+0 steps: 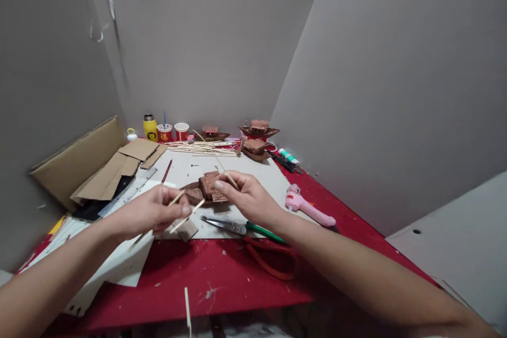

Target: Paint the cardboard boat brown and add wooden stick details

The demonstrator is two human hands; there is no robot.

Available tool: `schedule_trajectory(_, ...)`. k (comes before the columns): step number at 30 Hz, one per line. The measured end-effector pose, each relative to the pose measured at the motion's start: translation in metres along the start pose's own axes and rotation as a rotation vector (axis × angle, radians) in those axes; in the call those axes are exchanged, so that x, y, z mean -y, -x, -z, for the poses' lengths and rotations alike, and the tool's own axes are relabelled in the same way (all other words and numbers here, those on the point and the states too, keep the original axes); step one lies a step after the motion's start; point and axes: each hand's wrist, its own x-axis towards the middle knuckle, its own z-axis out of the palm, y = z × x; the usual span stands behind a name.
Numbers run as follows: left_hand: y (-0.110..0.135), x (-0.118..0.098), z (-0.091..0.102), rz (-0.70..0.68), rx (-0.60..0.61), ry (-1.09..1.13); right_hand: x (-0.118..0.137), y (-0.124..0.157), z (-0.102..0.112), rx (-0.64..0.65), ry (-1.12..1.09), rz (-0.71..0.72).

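Note:
My left hand (160,210) is closed on thin wooden sticks, and a pale stick (188,216) slants across its fingertips. My right hand (249,195) pinches another thin wooden stick (231,179) between thumb and fingers. Behind and between the hands sits a brown model boat (208,186) with a cabin, partly covered by the right fingers. Scissors (237,227) with one green and one red handle lie just below my right hand, blades pointing left. Under the left fingertips is a small greyish wooden block (186,229).
Cardboard pieces (114,169) lie at left. Behind are loose sticks (202,148), a yellow bottle (150,128), red paper cups (181,132) and other model boats (255,149). A pink glue gun (309,207) lies at right. Another pale stick (187,306) shows near the front edge.

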Motion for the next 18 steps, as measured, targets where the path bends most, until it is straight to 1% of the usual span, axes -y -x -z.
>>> schedule_trajectory(2, 0.025, 0.003, -0.003, 0.121, 0.111, -0.102, 0.002, 0.014, 0.001, 0.073, -0.031, -0.042)
schedule_trajectory(3, 0.036, 0.003, -0.006, 0.158, 0.167, -0.161, 0.003, 0.021, 0.001, 0.098, -0.035, -0.054)
schedule_trajectory(5, 0.053, 0.001, -0.018, 0.179, 0.245, -0.286, 0.002, 0.034, 0.000, 0.146, -0.027, -0.068)
schedule_trajectory(6, 0.059, -0.001, -0.026, 0.145, 0.236, -0.353, 0.002, 0.041, 0.000, 0.175, -0.018, -0.069)
schedule_trajectory(7, 0.062, -0.004, -0.034, 0.079, 0.176, -0.416, 0.001, 0.046, -0.002, 0.211, -0.008, -0.064)
schedule_trajectory(8, 0.064, -0.007, -0.043, -0.018, 0.042, -0.482, 0.001, 0.051, -0.003, 0.255, 0.003, -0.054)
schedule_trajectory(9, 0.065, -0.010, -0.052, -0.142, -0.129, -0.551, 0.000, 0.056, -0.005, 0.310, 0.014, -0.042)
schedule_trajectory(10, 0.065, -0.011, -0.061, -0.276, -0.270, -0.621, 0.000, 0.060, -0.007, 0.373, 0.022, -0.026)
schedule_trajectory(11, 0.063, -0.012, -0.069, -0.399, -0.353, -0.697, 0.000, 0.063, -0.008, 0.435, 0.025, -0.009)
schedule_trajectory(12, 0.061, -0.010, -0.075, -0.484, -0.366, -0.784, 0.000, 0.066, -0.009, 0.489, 0.021, 0.006)
schedule_trajectory(13, 0.059, -0.007, -0.081, -0.551, -0.348, -0.861, 0.000, 0.069, -0.011, 0.533, 0.011, 0.020)
schedule_trajectory(15, 0.053, 0.001, -0.089, -0.546, -0.282, -0.972, 0.001, 0.073, -0.012, 0.573, -0.019, 0.039)
schedule_trajectory(16, 0.051, 0.006, -0.091, -0.539, -0.275, -1.004, 0.001, 0.076, -0.012, 0.566, -0.024, 0.041)
schedule_trajectory(18, 0.046, 0.014, -0.094, -0.502, -0.266, -1.025, 0.001, 0.081, -0.012, 0.504, 0.039, 0.048)
